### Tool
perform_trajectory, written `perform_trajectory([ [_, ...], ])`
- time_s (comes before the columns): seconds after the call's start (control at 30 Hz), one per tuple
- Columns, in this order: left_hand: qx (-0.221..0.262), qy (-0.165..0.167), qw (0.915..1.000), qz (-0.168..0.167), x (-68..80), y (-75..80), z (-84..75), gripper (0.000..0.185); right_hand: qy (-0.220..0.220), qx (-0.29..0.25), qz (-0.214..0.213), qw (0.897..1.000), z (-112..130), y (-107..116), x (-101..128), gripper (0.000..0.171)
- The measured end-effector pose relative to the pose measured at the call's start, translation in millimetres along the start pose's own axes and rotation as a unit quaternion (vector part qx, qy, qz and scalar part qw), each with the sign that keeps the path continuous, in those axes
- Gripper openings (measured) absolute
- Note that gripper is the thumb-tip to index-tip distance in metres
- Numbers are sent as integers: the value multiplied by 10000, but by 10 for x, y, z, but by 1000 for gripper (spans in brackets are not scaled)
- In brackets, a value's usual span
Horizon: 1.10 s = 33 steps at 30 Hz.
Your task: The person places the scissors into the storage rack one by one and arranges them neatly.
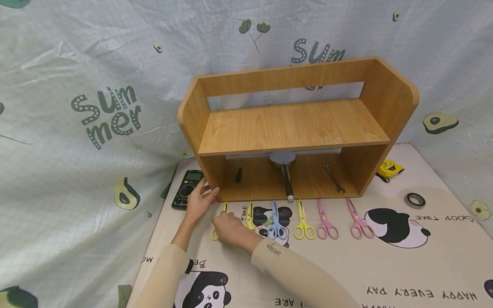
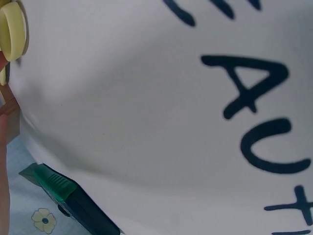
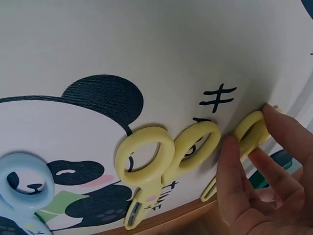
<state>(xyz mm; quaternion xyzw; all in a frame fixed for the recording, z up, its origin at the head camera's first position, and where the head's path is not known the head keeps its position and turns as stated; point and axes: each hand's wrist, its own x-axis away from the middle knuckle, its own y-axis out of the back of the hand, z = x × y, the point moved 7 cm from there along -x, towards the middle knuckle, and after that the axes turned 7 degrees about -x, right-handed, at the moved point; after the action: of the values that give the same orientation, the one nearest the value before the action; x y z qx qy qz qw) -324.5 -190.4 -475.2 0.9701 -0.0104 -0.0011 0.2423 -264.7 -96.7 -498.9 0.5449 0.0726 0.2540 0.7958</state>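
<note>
Staged tabletop recording set rather than a lived-in room: a printed "Summer" avocado cloth point(image 1: 108, 111) hangs as backdrop, a panda-print mat point(image 1: 404, 256) covers the surface, and a wooden shelf point(image 1: 296, 128) stands at the far edge.

Scissors point(image 1: 304, 222) line the mat point(image 1: 385, 265) just before the shelf point(image 1: 292, 128); bare mat lies nearer the person.
</note>
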Motion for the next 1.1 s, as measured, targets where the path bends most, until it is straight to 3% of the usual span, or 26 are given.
perform_trajectory([
  [0.1,-30,6,10000,19,46,8,-86,70,-87,-149,107,9998,-2,4,-10,19],
  [0.23,-55,81,9999,40,43,2,-85,69,-167,-123,154,9997,-7,-6,-28,24],
  [0.57,-92,9,9999,-75,-166,-49,311,74,-222,-45,217,9995,-8,-18,-35,19],
  [0.8,-109,-93,9997,-180,-171,-51,342,72,-347,-354,309,9983,-22,-38,-27,26],
  [1.1,-198,-74,9995,-237,-173,-51,342,72,-343,-320,276,9985,-38,-34,-16,30],
])
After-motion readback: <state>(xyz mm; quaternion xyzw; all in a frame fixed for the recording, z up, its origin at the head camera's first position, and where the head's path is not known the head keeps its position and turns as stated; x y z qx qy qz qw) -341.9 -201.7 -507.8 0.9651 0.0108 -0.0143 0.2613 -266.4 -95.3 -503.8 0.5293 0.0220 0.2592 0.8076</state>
